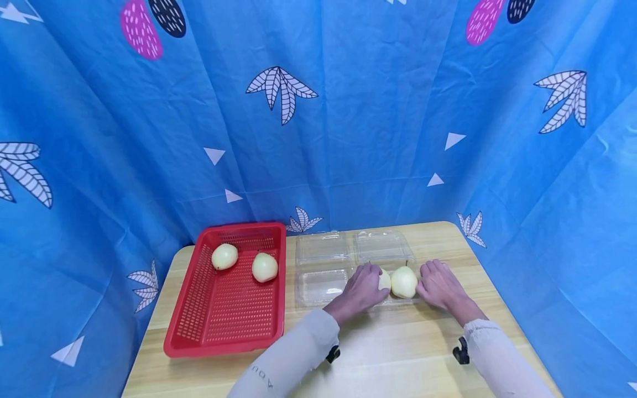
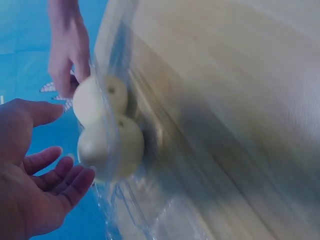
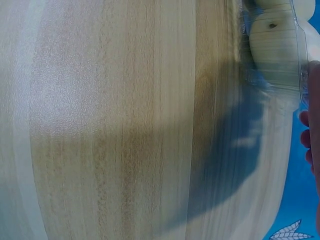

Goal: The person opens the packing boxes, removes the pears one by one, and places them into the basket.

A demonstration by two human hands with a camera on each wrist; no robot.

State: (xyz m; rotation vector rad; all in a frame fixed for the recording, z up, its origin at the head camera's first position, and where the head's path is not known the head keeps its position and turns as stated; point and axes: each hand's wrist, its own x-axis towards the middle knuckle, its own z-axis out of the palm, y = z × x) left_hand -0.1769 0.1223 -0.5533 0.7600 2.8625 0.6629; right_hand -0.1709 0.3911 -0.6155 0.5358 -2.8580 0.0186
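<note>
Two pale yellow pears sit side by side in the base of a clear plastic clamshell box (image 1: 382, 246). My left hand (image 1: 365, 287) is at the left pear (image 1: 385, 279) and partly covers it in the head view. In the left wrist view, that hand's thumb and loosely bent fingers stand apart beside the nearer pear (image 2: 127, 150). At the box's right side, my right hand (image 1: 440, 284) has curled fingers, with the thumb by the right pear (image 1: 404, 283). The right wrist view shows its fingers (image 3: 305, 137) at the box rim, mostly cut off by the frame.
A second open clear box (image 1: 322, 287) stands to the left. Further left, a red plastic basket (image 1: 239, 326) holds two more pears (image 1: 225, 256). Everything rests on a light wooden table (image 1: 383, 354), with a blue patterned curtain (image 1: 348, 155) behind and at the sides.
</note>
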